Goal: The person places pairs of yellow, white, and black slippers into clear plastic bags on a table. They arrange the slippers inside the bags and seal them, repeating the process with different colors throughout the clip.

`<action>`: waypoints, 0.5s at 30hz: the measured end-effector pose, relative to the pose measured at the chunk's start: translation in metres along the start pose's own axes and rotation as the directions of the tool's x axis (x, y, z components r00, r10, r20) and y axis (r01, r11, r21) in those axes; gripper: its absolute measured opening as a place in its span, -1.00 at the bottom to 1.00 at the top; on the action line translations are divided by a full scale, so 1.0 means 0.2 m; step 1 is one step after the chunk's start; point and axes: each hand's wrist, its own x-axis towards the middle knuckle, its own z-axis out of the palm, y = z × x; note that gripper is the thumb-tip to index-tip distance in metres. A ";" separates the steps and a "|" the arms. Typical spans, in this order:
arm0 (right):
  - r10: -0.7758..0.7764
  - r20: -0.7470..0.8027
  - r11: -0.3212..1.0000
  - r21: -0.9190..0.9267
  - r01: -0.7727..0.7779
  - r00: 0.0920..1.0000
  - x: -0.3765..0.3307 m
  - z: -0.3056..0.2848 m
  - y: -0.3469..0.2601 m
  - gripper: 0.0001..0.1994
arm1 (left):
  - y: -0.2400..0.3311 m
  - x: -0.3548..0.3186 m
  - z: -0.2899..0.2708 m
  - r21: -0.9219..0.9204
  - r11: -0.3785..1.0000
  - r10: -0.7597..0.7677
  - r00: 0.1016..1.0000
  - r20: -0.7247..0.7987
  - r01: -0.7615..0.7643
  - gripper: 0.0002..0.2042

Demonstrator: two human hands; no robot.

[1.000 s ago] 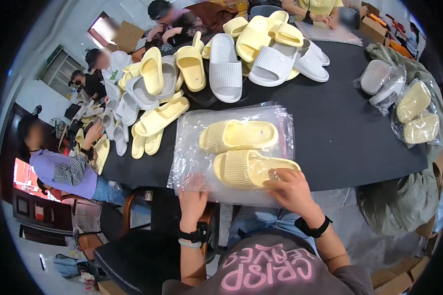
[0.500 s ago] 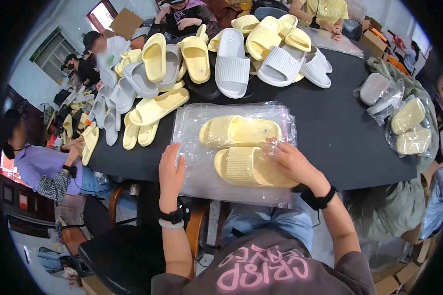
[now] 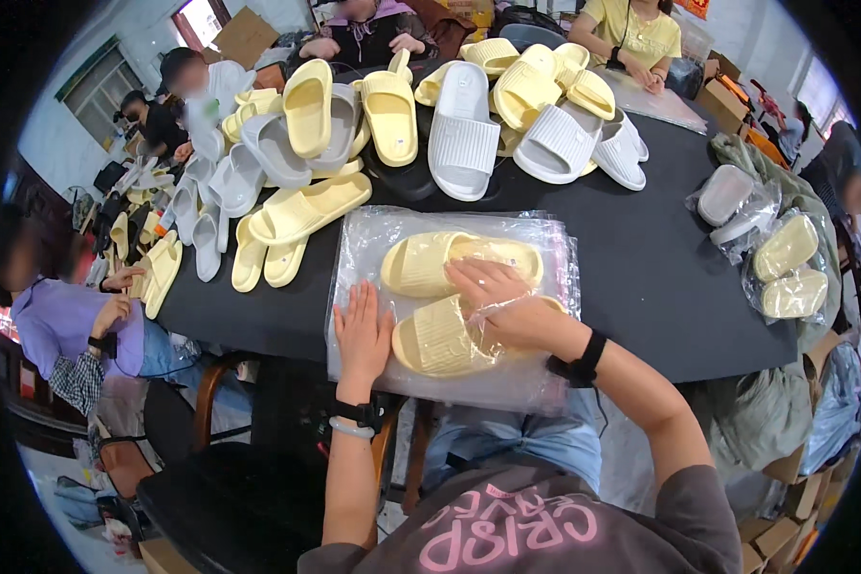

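A pair of yellow slippers lies side by side in a clear plastic bag (image 3: 359,239) in front of me. The far slipper (image 3: 419,263) and the near slipper (image 3: 435,340) both have their ribbed straps toward the left. My left hand (image 3: 363,335) rests flat on the bag's left part, fingers spread, beside the near slipper. Reaching over the pair is my right hand (image 3: 502,298), its fingers stretched across the slippers; it hides part of both. Shiny film shows around that hand, and I cannot tell whether it is inside the bag.
Loose yellow and grey slippers (image 3: 464,134) are heaped along the far side of the black table (image 3: 641,287). At the right edge lie a bagged grey pair (image 3: 727,196) and a bagged yellow pair (image 3: 789,251). Several people sit around, one in purple (image 3: 86,325) at left.
My right hand has moved left, from the slippers' right ends to their middle. The near slipper has shifted left. My left hand has moved right and now lies flat on the bag.
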 end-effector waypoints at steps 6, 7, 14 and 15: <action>0.121 0.017 0.989 0.082 -0.122 0.992 0.11 0.09 0.05 -0.22 | -0.01 0.01 0.00 -0.014 1.000 0.005 1.000 0.029 -0.005 -0.45; 0.125 -0.018 0.989 0.083 -0.123 0.992 0.10 0.09 0.06 -0.22 | 0.00 0.01 0.00 -0.021 1.000 0.006 0.999 0.034 -0.005 -0.46; 0.280 -0.143 0.959 0.005 -0.283 0.949 -0.20 -0.19 0.11 -0.19 | -0.01 0.00 -0.02 0.052 0.998 -0.041 0.997 0.070 0.037 -0.39; 0.326 -0.192 0.944 0.022 -0.328 0.926 -0.31 -0.24 0.15 -0.20 | -0.01 0.00 -0.02 0.054 0.998 -0.033 0.997 0.070 0.029 -0.37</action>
